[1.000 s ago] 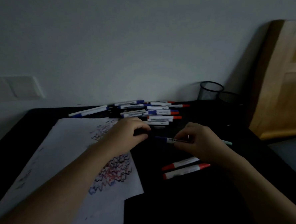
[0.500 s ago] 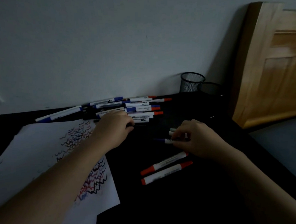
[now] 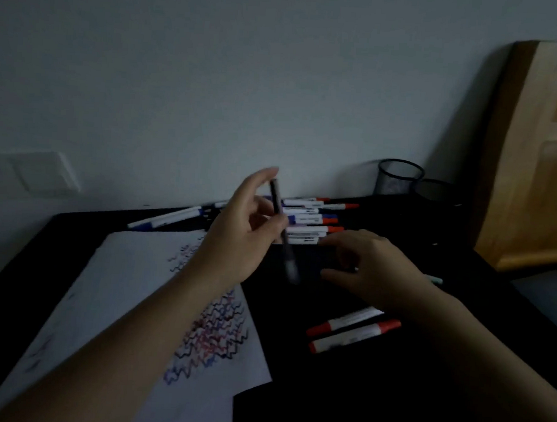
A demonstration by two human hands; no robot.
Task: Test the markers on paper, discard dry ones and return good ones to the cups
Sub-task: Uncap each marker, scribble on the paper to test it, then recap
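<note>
My left hand (image 3: 243, 238) is raised above the black table and holds a dark marker (image 3: 282, 234) nearly upright, blurred at its lower end. My right hand (image 3: 371, 268) hovers low over the table to its right, fingers loosely curved; whether it holds anything is unclear. A pile of white markers (image 3: 309, 222) with red and blue caps lies behind both hands by the wall. Two red-capped markers (image 3: 351, 329) lie side by side in front of my right hand. The white paper (image 3: 128, 299), covered with black, red and blue zigzag scribbles, lies at the left.
Two black mesh cups (image 3: 398, 177) stand at the back right by the wall. A wooden cabinet (image 3: 541, 155) stands at the far right. A pale green marker end (image 3: 434, 279) shows behind my right wrist. A wall socket plate (image 3: 28, 172) is at the left.
My left hand has lifted a dark marker from the pile and raised it upright. My right hand has let go of the blue marker it held and spread above the table.
</note>
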